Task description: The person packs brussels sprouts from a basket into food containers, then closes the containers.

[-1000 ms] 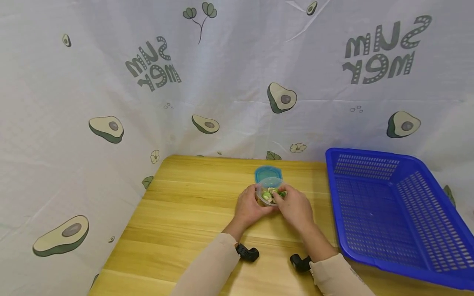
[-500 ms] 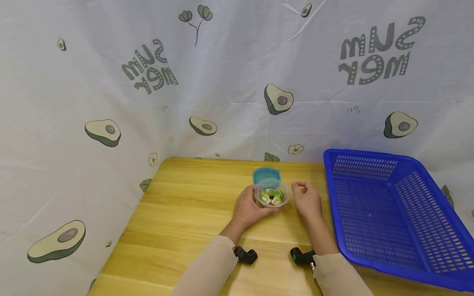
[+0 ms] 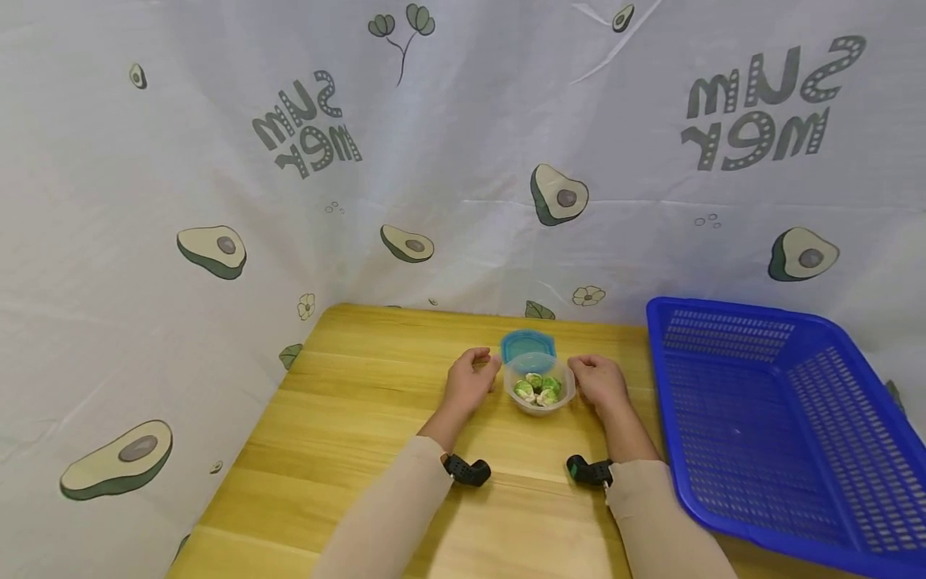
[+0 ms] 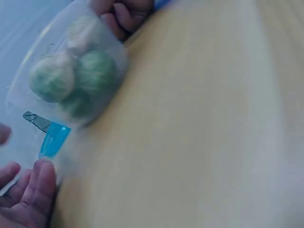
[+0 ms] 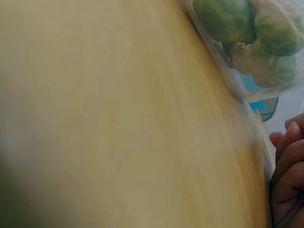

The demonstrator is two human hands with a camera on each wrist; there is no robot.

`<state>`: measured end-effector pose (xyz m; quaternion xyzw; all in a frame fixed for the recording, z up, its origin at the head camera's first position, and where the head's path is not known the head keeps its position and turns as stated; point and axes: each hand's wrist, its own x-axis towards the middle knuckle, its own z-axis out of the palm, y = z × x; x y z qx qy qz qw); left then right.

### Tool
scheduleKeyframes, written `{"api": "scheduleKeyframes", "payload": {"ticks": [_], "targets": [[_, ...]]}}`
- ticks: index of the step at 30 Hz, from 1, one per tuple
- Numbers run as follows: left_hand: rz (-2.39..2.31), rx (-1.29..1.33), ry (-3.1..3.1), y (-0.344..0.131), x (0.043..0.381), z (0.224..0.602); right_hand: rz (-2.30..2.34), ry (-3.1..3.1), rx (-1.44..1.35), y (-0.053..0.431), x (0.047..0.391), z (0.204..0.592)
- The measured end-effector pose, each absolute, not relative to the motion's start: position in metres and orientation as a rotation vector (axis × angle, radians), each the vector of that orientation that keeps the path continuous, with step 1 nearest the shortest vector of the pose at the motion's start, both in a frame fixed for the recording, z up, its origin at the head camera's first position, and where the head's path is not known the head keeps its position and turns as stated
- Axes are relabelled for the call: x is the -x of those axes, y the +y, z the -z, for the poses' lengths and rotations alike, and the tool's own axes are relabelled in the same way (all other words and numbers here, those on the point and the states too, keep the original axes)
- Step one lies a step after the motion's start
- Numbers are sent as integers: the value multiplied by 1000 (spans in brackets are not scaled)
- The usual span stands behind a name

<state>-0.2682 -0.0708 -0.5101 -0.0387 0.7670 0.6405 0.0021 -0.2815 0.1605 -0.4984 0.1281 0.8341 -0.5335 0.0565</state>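
A clear plastic tub point(image 3: 537, 411) stands upright on the table with several Brussels sprouts point(image 3: 548, 395) inside it. Just behind it lies a blue lid point(image 3: 517, 344), partly covered by the tub's rim. My left hand point(image 3: 469, 384) is to the tub's left, apart from it, with bent, relaxed fingers and nothing in them; the left wrist view shows its fingers point(image 4: 43, 183) spread a little. On the other side, my right hand point(image 3: 604, 384) is close by the tub's rim. Its fingers point(image 5: 290, 159) curl loosely in the right wrist view, with no object visible in them.
A large blue plastic basket point(image 3: 669, 450) stands at the right of the wooden table point(image 3: 376, 378). White cloth point(image 3: 463, 273) printed with avocados hangs behind the table and along its left side.
My right hand has drawn out of the tub to its right side. My left hand has let go of the tub and moved a little left. The sprouts stay inside.
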Motion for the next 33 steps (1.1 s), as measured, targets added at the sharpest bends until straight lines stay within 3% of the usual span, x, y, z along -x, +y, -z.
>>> {"api": "scheduleKeyframes", "payload": {"ticks": [10, 19, 33], "targets": [[-1921, 491, 2302, -56, 290, 497, 1495, 2565, -373, 152, 289, 495], [-1796, 552, 2336, -48, 295, 495, 1495, 2564, -390, 151, 289, 499], [-2121, 520, 2220, -39, 299, 488, 1756, 2500, -407, 155, 287, 495]]}}
